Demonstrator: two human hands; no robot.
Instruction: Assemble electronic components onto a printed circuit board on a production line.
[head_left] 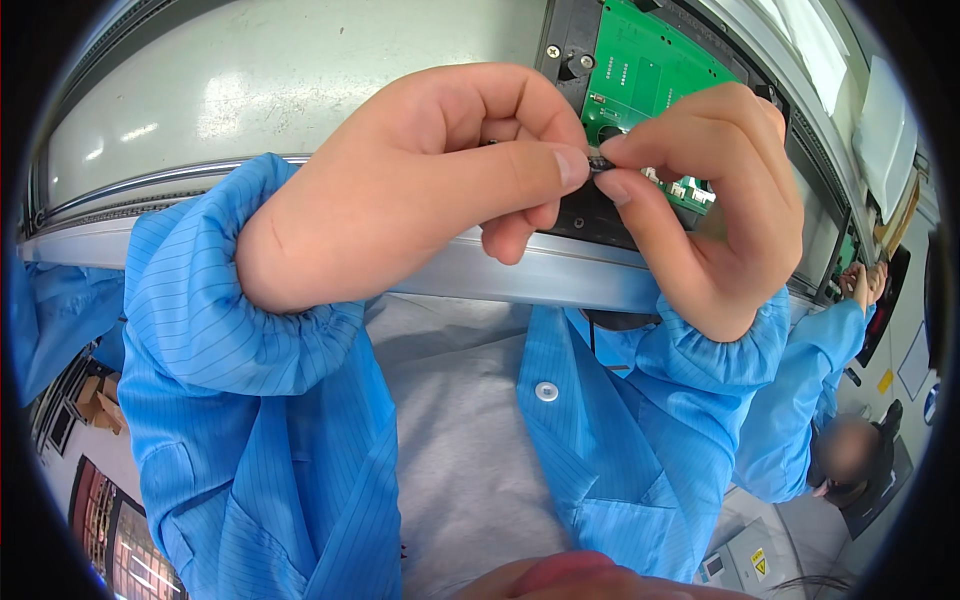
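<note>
Between the fingertips of both hands is a small black part (599, 164), too small and covered to name more exactly. My left hand (430, 170) pinches its left end between thumb and forefinger, the other fingers curled below. From the other side my right hand (725, 190) pinches it with thumb and forefinger. Behind and below the hands lies a green circuit board (655, 65) in a black fixture (570, 55) with screws. White connectors on the board show near my right thumb; my right hand hides part of the board.
A metal rail (540, 265) of the line runs between my body and the fixture. A pale work surface (260, 80) spreads to the left. At the right a co-worker in a blue sleeve (800, 390) has hands (862, 284) near another green board. A white tray (888, 135) sits far right.
</note>
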